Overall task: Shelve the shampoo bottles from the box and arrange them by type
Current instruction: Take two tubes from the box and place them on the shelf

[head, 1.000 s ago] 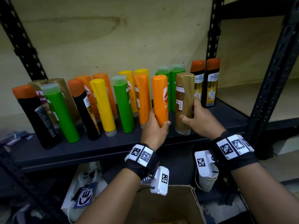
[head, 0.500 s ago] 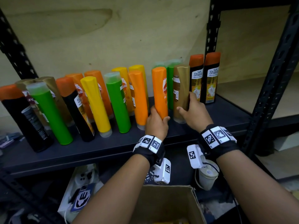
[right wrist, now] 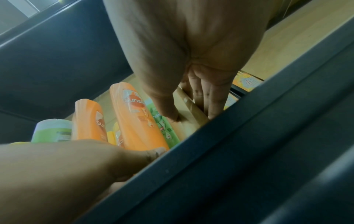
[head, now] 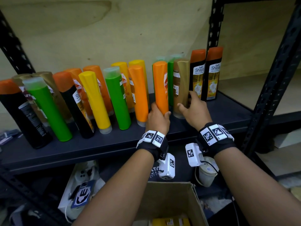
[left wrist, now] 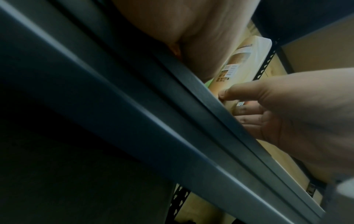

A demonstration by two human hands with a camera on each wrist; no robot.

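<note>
Since a second ago both hands have carried their bottles farther back on the shelf [head: 114,145], toward the wall at 12 o'clock; the orange bottle [head: 161,85] and the gold bottle [head: 180,82] now stand closer to the green bottles [head: 170,82] behind them. The other bottles keep their places.

The shelf holds the whole row: black, green, yellow, orange and gold bottles leaning from 9 o'clock across to two upright black bottles with orange caps [head: 205,74] at 2 o'clock, just beside the gold one.

The cardboard box [head: 197,207] sits at 6 o'clock below the shelf; something yellow [head: 171,222] lies in it, too cut off to tell what.

The left hand [head: 157,119] grips the orange bottle near its base, thumb and fingers wrapped round it. The right hand [head: 194,110] holds the gold bottle low down, thumb in front and fingers [right wrist: 208,97] round its far side.
</note>
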